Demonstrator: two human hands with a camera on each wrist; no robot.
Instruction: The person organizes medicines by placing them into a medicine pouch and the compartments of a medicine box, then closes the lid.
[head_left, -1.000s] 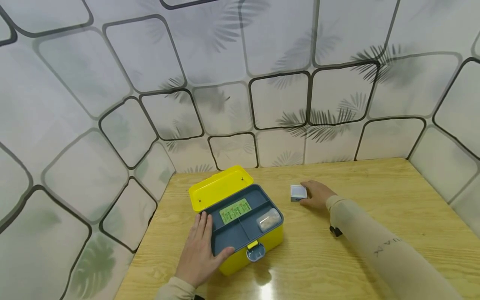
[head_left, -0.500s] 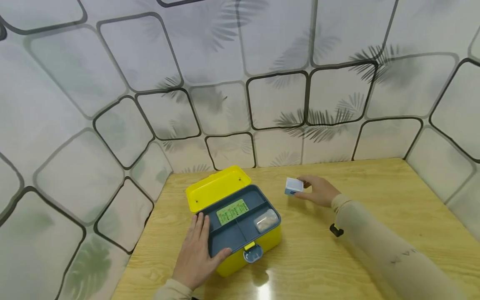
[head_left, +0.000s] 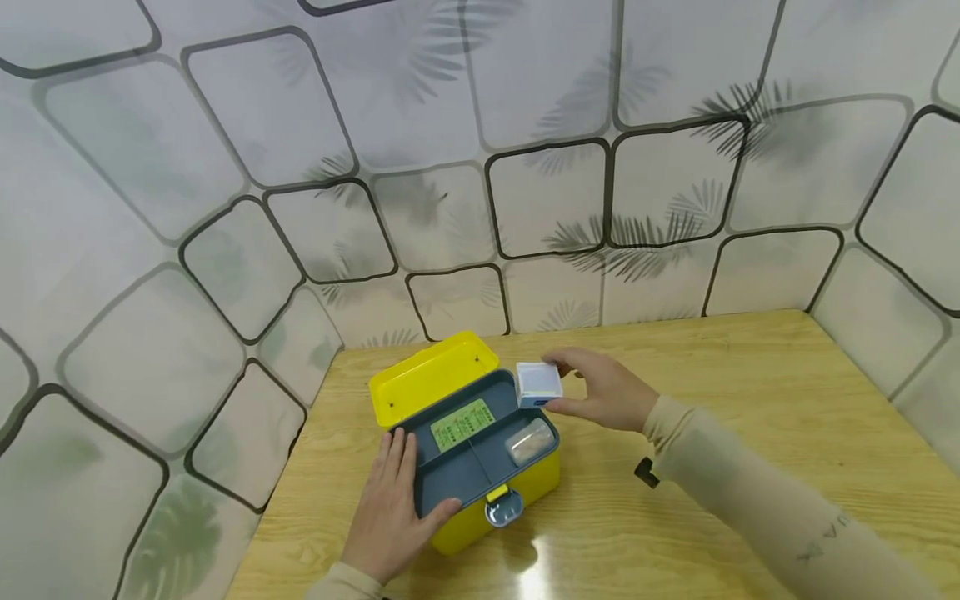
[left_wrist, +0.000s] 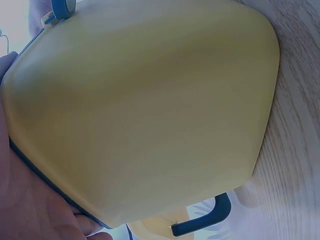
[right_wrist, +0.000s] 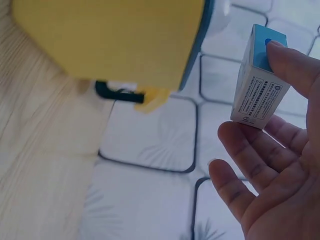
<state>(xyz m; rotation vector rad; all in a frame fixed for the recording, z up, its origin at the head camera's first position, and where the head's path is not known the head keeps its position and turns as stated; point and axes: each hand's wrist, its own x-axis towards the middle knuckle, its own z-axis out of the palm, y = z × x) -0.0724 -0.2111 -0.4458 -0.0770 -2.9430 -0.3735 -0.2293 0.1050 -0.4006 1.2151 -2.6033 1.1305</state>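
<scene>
A small white and blue carton (head_left: 538, 383) is pinched between the thumb and fingers of my right hand (head_left: 603, 390), above the back right corner of a yellow storage box (head_left: 542, 473). Printed text and a barcode show on the carton's side in the right wrist view. My left hand (head_left: 392, 504) rests with fairly straight fingers along the left rim of the box. Inside the box sits a dark blue divided tray (head_left: 450, 483). It holds green printed packets (head_left: 462, 425) at the back and a clear-wrapped white roll (head_left: 529, 442) at the right.
The box's yellow lid (head_left: 435, 379) stands open at the back. A blue latch (head_left: 504, 508) hangs at its front, and a dark handle (left_wrist: 205, 220) sticks out at one side. The wooden table (head_left: 712, 375) extends right, with patterned wall covering (head_left: 555, 200) behind it.
My right hand has lifted the carton off the table and carried it left to the box's back right corner. The left hand has stayed on the rim.
</scene>
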